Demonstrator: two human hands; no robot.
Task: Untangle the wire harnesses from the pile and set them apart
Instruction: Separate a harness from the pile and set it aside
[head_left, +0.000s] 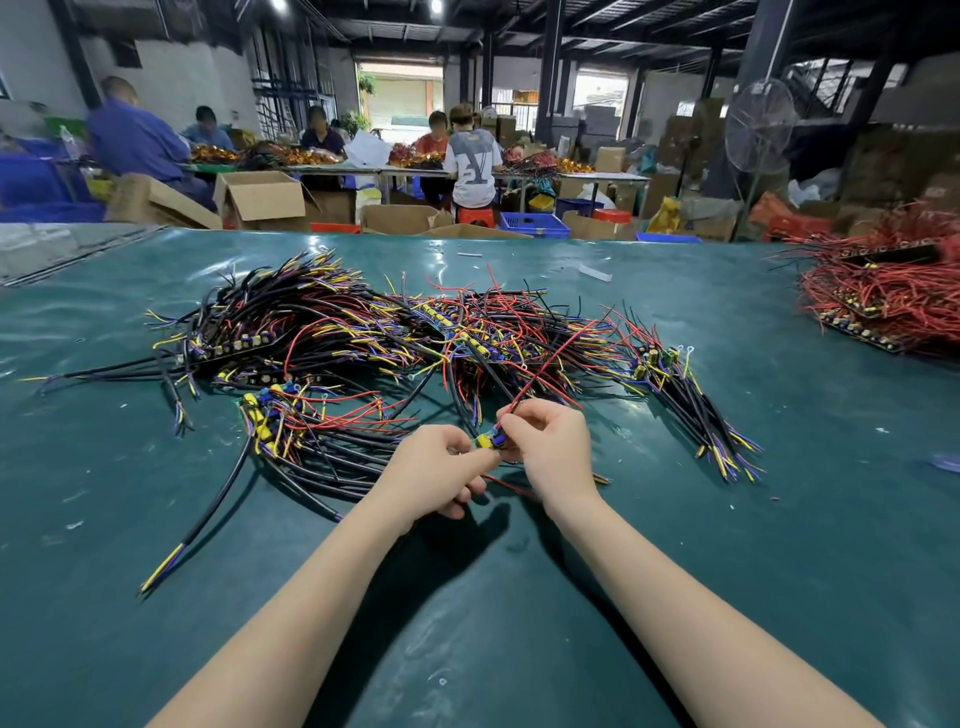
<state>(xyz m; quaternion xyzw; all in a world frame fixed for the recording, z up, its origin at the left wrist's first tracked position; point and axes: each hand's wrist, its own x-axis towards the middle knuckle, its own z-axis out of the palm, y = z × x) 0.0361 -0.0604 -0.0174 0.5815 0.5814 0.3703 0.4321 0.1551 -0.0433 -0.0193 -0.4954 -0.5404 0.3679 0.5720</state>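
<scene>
Your left hand (439, 467) and right hand (553, 444) both pinch one harness (488, 441) at centre frame, just below the pile (395, 332). Follow its red lead back by feel and draw slowly, easing off if neighbouring wires lift. Look: small yellow-and-blue board end, with the red lead running up-right into the tangle.

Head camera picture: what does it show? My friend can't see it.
A left hand and a right hand pinch one small harness with a red wire, in front of a big tangled pile of colourful wires on a green table. Another red heap lies far right.
</scene>
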